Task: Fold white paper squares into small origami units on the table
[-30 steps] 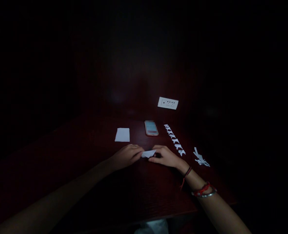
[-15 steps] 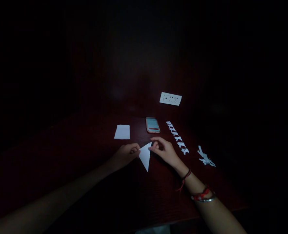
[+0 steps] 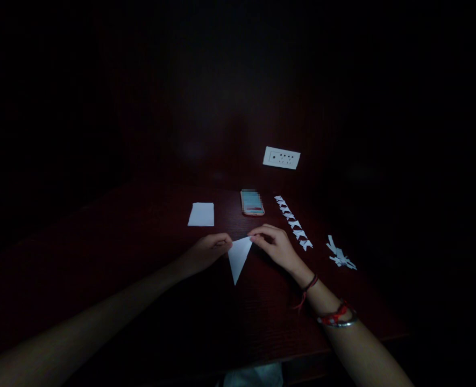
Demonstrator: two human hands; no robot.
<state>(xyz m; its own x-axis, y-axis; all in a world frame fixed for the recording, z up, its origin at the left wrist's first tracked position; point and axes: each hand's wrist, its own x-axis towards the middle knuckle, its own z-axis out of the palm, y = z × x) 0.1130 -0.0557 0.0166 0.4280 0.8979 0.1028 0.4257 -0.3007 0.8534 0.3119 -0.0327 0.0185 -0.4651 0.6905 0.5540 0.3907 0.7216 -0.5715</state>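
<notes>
Over the near middle of the dark red tabletop (image 3: pixel 161 228), my two hands pinch a white paper triangle (image 3: pixel 240 255), its point hanging toward me. My left grip (image 3: pixel 211 251) is clamped on its upper left corner, and my right grip (image 3: pixel 275 244) has thumb and fingers closed on its upper right corner. Just beyond my left knuckles lies a white paper square (image 3: pixel 201 214), flat. Straight past the triangle sits a phone (image 3: pixel 252 203), its screen blurred, so anything sliding directly away from me would meet it. Right of the phone, a slanting row of folded paper pieces (image 3: pixel 293 222) runs down close beside my right hand, and farther right lies a loose heap of paper strips (image 3: pixel 340 258). Behind everything, a white socket plate (image 3: pixel 281 158) is fixed on the dark wall.
</notes>
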